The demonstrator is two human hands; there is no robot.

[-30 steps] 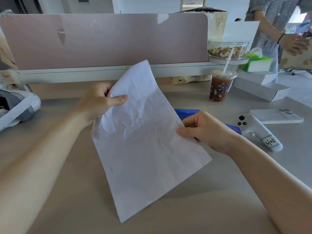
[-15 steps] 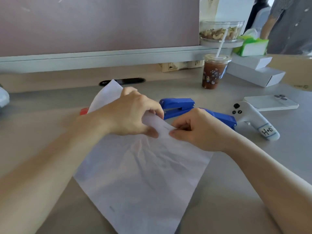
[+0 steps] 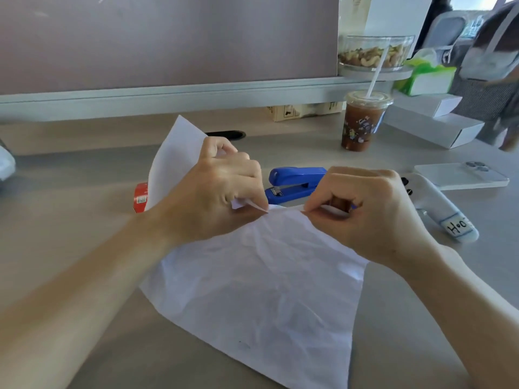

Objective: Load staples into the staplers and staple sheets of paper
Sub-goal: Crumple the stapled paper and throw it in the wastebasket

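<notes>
Paper sheet (image 3: 266,290) pinched along its far edge by both hands, blue stapler (image 3: 295,182) sitting right behind them

So the sheet is white and pretty crumpled. Most of it lies flat mid-desk (image 3: 70,220), with one corner pointing at the near edge, and its far-left part stands up behind the left hand (image 3: 222,189). That hand's grip is curled tight, thumb and fingertips pinching the paper's edge. The right hand (image 3: 365,211) has the same kind of grip, pinching the same edge just beside it. The stapler lies on the desk just past the knuckles, its back end hidden by the right hand. A small red box (image 3: 140,196) pokes out from behind the raised paper on the left. Over by the right edge are a white controller (image 3: 438,209) and a phone (image 3: 460,176), with an iced drink cup (image 3: 359,124) further back.
</notes>
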